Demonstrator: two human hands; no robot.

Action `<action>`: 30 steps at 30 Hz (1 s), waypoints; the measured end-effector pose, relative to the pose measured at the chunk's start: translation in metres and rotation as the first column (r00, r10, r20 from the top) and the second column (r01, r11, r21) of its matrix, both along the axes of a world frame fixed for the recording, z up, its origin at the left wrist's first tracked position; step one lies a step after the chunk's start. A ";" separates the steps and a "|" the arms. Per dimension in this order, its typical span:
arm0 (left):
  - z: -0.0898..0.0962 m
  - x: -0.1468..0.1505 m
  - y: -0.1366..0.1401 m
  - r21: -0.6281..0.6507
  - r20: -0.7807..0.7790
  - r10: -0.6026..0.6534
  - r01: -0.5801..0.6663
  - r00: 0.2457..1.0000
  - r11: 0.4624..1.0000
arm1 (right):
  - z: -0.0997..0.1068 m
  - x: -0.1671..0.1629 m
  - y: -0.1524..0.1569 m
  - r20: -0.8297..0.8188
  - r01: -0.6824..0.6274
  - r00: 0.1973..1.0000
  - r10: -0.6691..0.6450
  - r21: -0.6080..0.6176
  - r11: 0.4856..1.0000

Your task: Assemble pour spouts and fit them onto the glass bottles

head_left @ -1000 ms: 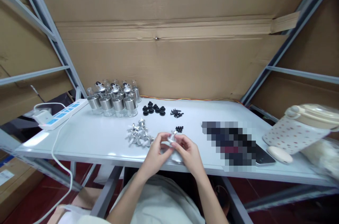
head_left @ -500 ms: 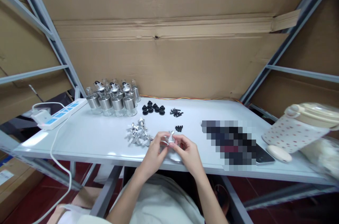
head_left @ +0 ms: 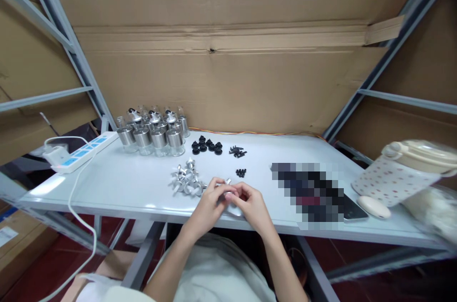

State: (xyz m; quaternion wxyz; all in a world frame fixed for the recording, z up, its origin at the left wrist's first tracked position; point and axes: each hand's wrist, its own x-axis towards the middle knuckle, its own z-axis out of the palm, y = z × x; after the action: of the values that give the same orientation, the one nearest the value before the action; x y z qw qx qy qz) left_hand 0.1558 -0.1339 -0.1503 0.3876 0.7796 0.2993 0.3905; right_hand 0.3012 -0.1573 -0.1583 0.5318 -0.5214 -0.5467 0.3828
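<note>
Both hands meet near the front edge of the white table [head_left: 117, 183], closed around one silver pourer top [head_left: 228, 181]. Only its tip shows above the fingers; the rest is hidden. My left hand [head_left: 210, 202] grips it from the left and my right hand [head_left: 250, 201] from the right, thumbs close together. Left of my hands lies a pile of similar silver pourer tops [head_left: 187, 179]. Beyond them are several black ribbed stoppers [head_left: 207, 145], some small black levers [head_left: 237, 151] and a cluster of tiny black caps [head_left: 241, 173].
Glass bottles with steel bands [head_left: 159, 137] stand at the back left, a few with pourers fitted. A power strip [head_left: 85, 152] lies at the left edge. On the right are a pixelated dark item [head_left: 314, 192], a cream oval object [head_left: 373, 207] and a dotted container [head_left: 396, 173].
My fingers have closed further over the silver pourer top, which is now mostly covered and tilted a little to the left. The parts on the table have not moved.
</note>
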 end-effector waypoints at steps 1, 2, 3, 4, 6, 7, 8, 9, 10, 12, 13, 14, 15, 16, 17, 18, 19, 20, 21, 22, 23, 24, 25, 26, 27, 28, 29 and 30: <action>0.000 0.000 0.000 0.001 0.011 0.003 -0.003 1.000 1.000 | 0.001 0.000 0.000 -0.006 -0.003 1.000 0.003 0.002 1.000; 0.000 0.000 -0.001 -0.002 0.021 0.008 -0.008 1.000 1.000 | 0.002 0.000 0.000 -0.007 -0.007 1.000 0.007 0.006 1.000; 0.000 -0.001 -0.001 -0.011 0.031 0.018 -0.017 0.999 1.000 | 0.003 0.001 0.000 -0.006 -0.015 1.000 0.015 0.009 1.000; 0.000 -0.001 -0.001 -0.029 0.043 0.032 -0.031 0.999 0.999 | 0.004 0.003 0.001 0.004 -0.028 1.000 0.028 0.010 1.000; 0.000 0.000 -0.001 -0.094 0.068 0.052 -0.045 0.996 0.995 | 0.009 0.011 0.004 0.072 -0.032 0.997 0.029 0.029 0.999; -0.001 0.000 0.000 -0.135 0.086 0.055 -0.043 0.995 0.990 | 0.011 0.016 0.007 0.138 -0.009 0.990 0.001 0.053 0.999; -0.001 0.000 0.000 -0.175 0.104 0.053 -0.034 0.993 0.984 | 0.012 0.022 0.010 0.224 0.034 0.973 -0.052 0.082 0.996; -0.002 0.000 0.001 -0.209 0.119 0.048 -0.022 0.992 0.978 | 0.013 0.028 0.014 0.320 0.094 0.939 -0.127 0.117 0.989; -0.002 0.001 0.001 -0.234 0.130 0.045 -0.013 0.991 0.972 | 0.013 0.034 0.017 0.415 0.158 0.887 -0.204 0.143 0.977; -0.003 0.001 0.002 -0.250 0.135 0.047 -0.012 0.990 0.968 | 0.011 0.043 0.022 0.564 0.267 0.764 -0.313 0.166 0.949; -0.003 0.001 0.003 -0.246 0.129 0.047 -0.014 0.991 0.969 | 0.008 0.046 0.023 0.620 0.296 0.710 -0.334 0.167 0.940; -0.003 0.000 0.003 -0.236 0.121 0.044 -0.014 0.992 0.972 | 0.005 0.047 0.023 0.665 0.308 0.666 -0.337 0.166 0.937; -0.003 0.000 0.003 -0.221 0.110 0.040 -0.015 0.993 0.975 | 0.003 0.047 0.023 0.701 0.306 0.633 -0.328 0.163 0.938; -0.003 0.000 0.003 -0.204 0.097 0.040 -0.019 0.995 0.979 | 0.000 0.046 0.021 0.731 0.293 0.607 -0.312 0.159 0.943; -0.004 -0.001 0.003 -0.188 0.083 0.043 -0.027 0.996 0.982 | -0.001 0.044 0.020 0.754 0.279 0.587 -0.294 0.153 0.948; -0.004 -0.001 0.003 -0.175 0.070 0.049 -0.036 0.996 0.984 | -0.002 0.043 0.019 0.770 0.268 0.573 -0.281 0.147 0.952; -0.004 -0.001 0.003 -0.167 0.060 0.056 -0.045 0.997 0.985 | -0.002 0.041 0.018 0.779 0.264 0.563 -0.274 0.144 0.954; -0.004 -0.001 0.003 -0.164 0.052 0.060 -0.051 0.997 0.985 | -0.001 0.040 0.017 0.784 0.262 0.560 -0.269 0.140 0.955; -0.004 -0.002 0.002 -0.164 0.046 0.060 -0.052 0.997 0.985 | -0.001 0.039 0.017 0.786 0.261 0.558 -0.265 0.137 0.956; -0.005 -0.002 0.002 -0.164 0.042 0.059 -0.051 0.997 0.985 | 0.000 0.038 0.016 0.787 0.262 0.558 -0.262 0.133 0.956; -0.005 -0.002 0.002 -0.162 0.037 0.056 -0.049 0.998 0.986 | 0.001 0.038 0.016 0.789 0.264 0.556 -0.261 0.130 0.956; -0.004 -0.002 0.002 -0.159 0.034 0.052 -0.046 0.998 0.986 | 0.002 0.038 0.017 0.792 0.266 0.553 -0.261 0.129 0.955; -0.004 -0.002 0.002 -0.156 0.033 0.049 -0.043 0.998 0.987 | 0.002 0.038 0.017 0.795 0.268 0.547 -0.263 0.131 0.954; -0.004 -0.002 0.001 -0.155 0.035 0.047 -0.041 0.998 0.987 | 0.002 0.038 0.017 0.798 0.271 0.540 -0.268 0.136 0.953; -0.004 -0.001 0.001 -0.155 0.037 0.045 -0.038 0.998 0.987 | 0.002 0.039 0.017 0.800 0.275 0.534 -0.273 0.142 0.951; -0.004 -0.002 0.001 -0.156 0.039 0.043 -0.037 0.998 0.987 | 0.001 0.039 0.017 0.800 0.275 0.533 -0.277 0.145 0.950; -0.003 -0.002 0.000 -0.156 0.038 0.043 -0.037 0.998 0.987 | 0.001 0.039 0.017 0.797 0.275 0.537 -0.277 0.145 0.950; -0.002 -0.002 0.000 -0.154 0.034 0.046 -0.040 0.998 0.987 | 0.000 0.039 0.017 0.791 0.272 0.547 -0.275 0.142 0.952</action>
State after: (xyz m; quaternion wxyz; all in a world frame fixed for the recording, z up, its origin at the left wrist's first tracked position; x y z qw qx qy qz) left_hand 0.1541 -0.1338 -0.1528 0.4436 0.7333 0.3377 0.3891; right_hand 0.3406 -0.1404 -0.1583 0.2818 -0.7151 -0.6394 0.0188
